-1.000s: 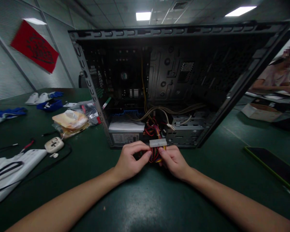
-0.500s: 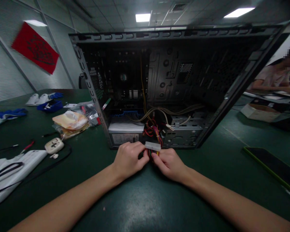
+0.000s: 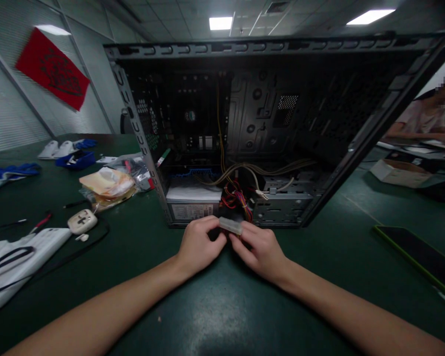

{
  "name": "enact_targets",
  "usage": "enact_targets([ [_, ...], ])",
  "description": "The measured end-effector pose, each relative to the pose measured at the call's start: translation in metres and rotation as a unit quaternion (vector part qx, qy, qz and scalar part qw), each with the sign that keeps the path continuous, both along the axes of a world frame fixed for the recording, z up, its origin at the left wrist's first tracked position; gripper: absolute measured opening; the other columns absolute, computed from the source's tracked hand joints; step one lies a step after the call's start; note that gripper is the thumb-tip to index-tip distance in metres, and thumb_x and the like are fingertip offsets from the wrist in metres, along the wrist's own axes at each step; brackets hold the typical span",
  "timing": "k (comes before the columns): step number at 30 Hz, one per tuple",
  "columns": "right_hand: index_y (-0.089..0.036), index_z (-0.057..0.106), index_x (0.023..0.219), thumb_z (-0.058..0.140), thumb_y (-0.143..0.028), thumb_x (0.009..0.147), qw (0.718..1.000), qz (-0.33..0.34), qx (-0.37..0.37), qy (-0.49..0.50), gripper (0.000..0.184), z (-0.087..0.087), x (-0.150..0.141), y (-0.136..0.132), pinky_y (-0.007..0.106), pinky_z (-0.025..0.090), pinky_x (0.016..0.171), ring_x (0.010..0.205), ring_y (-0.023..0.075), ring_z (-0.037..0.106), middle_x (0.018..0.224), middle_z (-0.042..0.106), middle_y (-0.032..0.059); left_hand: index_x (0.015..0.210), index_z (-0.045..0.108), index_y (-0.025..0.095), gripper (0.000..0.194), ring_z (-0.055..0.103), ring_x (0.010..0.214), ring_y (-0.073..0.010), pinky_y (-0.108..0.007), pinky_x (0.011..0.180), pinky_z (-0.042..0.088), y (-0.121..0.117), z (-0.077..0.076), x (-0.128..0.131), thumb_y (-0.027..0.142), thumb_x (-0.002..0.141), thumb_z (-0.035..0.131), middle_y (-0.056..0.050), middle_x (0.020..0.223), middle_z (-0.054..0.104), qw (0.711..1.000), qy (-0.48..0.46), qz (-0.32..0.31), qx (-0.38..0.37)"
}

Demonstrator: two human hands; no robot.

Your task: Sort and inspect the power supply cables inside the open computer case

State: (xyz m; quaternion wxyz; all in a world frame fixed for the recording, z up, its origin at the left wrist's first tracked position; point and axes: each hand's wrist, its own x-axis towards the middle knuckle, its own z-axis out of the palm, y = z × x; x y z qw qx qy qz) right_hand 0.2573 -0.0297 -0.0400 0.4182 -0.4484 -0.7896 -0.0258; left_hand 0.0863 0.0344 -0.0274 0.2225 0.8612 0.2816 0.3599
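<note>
A pale, wide power connector (image 3: 230, 226) is pinched between my two hands, just in front of an open computer case (image 3: 267, 49). My left hand (image 3: 202, 245) grips its left end, fingers curled and thumb below. On the other end, my right hand (image 3: 261, 249) holds with thumb and fingertips. Bundled coloured wires (image 3: 237, 195) run behind the connector into the case; their lower part is hidden by my fingers. Left of the wires sits the power supply (image 3: 193, 205), with a label on its side. A loose white plug (image 3: 261, 194) hangs from pale cables to the right.
On the left lie a plastic bag (image 3: 107, 183), a white adapter (image 3: 82, 221), a white power strip (image 3: 40, 262) with black cables, and blue-and-white gloves (image 3: 13, 172). A dark green-edged pad (image 3: 422, 262) and a cardboard box (image 3: 398, 173) are at right. Another person (image 3: 422, 118) sits beyond.
The connector has tipped and shifted slightly left, and its wires now show less below it. My right fingers have moved up onto its end. The view has shifted a little.
</note>
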Motion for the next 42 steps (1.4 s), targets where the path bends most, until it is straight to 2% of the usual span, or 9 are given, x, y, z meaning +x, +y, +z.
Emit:
enact_targets([
  [4,-0.018,0.059,0.068,0.048,-0.02,0.096,0.992,0.017,-0.021,0.126,0.03,0.003,-0.004,0.002,0.026,0.051,0.066,0.067,0.0161,0.063,0.075,0.066,0.0065,0.088,0.068,0.017,0.018,0.062,0.077,-0.0172,-0.029,0.074,0.048,0.001,-0.002,-0.001,0.011,0.087,0.051,-0.004,0.084,0.067,0.999,-0.008,-0.008,0.032],
  [9,-0.019,0.052,0.053,0.051,-0.023,0.095,0.98,0.005,-0.049,0.191,0.042,0.007,-0.007,-0.001,0.024,0.047,0.057,0.053,0.0129,0.055,0.059,0.059,0.0014,0.093,0.065,0.016,0.017,0.059,0.073,-0.0162,-0.027,0.071,0.047,0.0,-0.002,-0.002,0.017,0.093,0.048,-0.004,0.08,0.062,0.999,-0.022,-0.031,0.038],
  [12,-0.018,0.061,0.06,0.052,-0.025,0.094,0.974,0.002,-0.071,0.216,0.036,0.007,-0.008,-0.003,0.026,0.05,0.063,0.062,0.0156,0.061,0.066,0.065,0.003,0.096,0.063,0.015,0.016,0.058,0.074,-0.016,-0.026,0.07,0.047,-0.003,-0.002,-0.003,0.017,0.094,0.047,-0.004,0.081,0.061,0.997,-0.046,-0.048,0.024],
  [15,-0.019,0.072,0.087,0.059,-0.025,0.09,0.969,0.006,-0.076,0.235,0.015,0.006,-0.01,-0.004,0.032,0.054,0.081,0.086,0.0215,0.068,0.091,0.074,0.007,0.095,0.063,0.015,0.015,0.059,0.076,-0.016,-0.026,0.072,0.047,-0.005,0.0,-0.002,0.015,0.093,0.048,-0.004,0.083,0.062,0.996,-0.063,-0.058,0.006],
  [17,-0.019,0.073,0.097,0.062,-0.023,0.088,0.97,0.003,-0.075,0.231,0.015,0.005,-0.011,-0.004,0.035,0.054,0.085,0.093,0.0229,0.068,0.099,0.074,0.0078,0.093,0.064,0.016,0.015,0.059,0.078,-0.0162,-0.026,0.073,0.047,-0.005,0.0,-0.002,0.014,0.093,0.048,-0.004,0.084,0.063,0.996,-0.063,-0.061,-0.005],
  [22,-0.019,0.072,0.098,0.06,-0.018,0.087,0.975,-0.012,-0.057,0.215,0.016,0.006,-0.01,-0.004,0.033,0.055,0.082,0.089,0.0217,0.069,0.096,0.074,0.0075,0.092,0.067,0.016,0.016,0.06,0.077,-0.0165,-0.028,0.074,0.047,-0.007,0.001,-0.001,0.018,0.093,0.051,-0.004,0.084,0.065,0.996,-0.062,-0.056,-0.03],
  [28,-0.018,0.069,0.094,0.057,-0.017,0.087,0.975,-0.017,-0.05,0.215,0.014,0.003,-0.006,-0.003,0.028,0.054,0.071,0.078,0.0189,0.067,0.087,0.072,0.006,0.089,0.07,0.016,0.017,0.059,0.072,-0.0159,-0.026,0.069,0.046,-0.012,-0.002,-0.001,0.023,0.093,0.055,-0.004,0.078,0.065,0.993,-0.084,-0.022,-0.085],
  [33,-0.018,0.07,0.089,0.058,-0.018,0.086,0.972,-0.008,-0.061,0.226,0.012,0.002,-0.007,-0.003,0.03,0.055,0.072,0.077,0.0199,0.068,0.085,0.073,0.0065,0.089,0.069,0.016,0.016,0.061,0.076,-0.0166,-0.028,0.073,0.047,-0.013,-0.001,0.0,0.023,0.092,0.055,-0.004,0.081,0.066,0.985,-0.111,-0.043,-0.122],
  [42,-0.018,0.073,0.089,0.059,-0.017,0.085,0.966,0.009,-0.076,0.245,0.014,0.006,-0.009,-0.004,0.029,0.056,0.071,0.077,0.0202,0.069,0.085,0.074,0.0067,0.086,0.068,0.015,0.011,0.057,0.066,-0.0144,-0.025,0.064,0.047,-0.016,0.005,0.001,0.021,0.087,0.059,-0.003,0.076,0.063,0.988,-0.097,-0.038,-0.112],
])
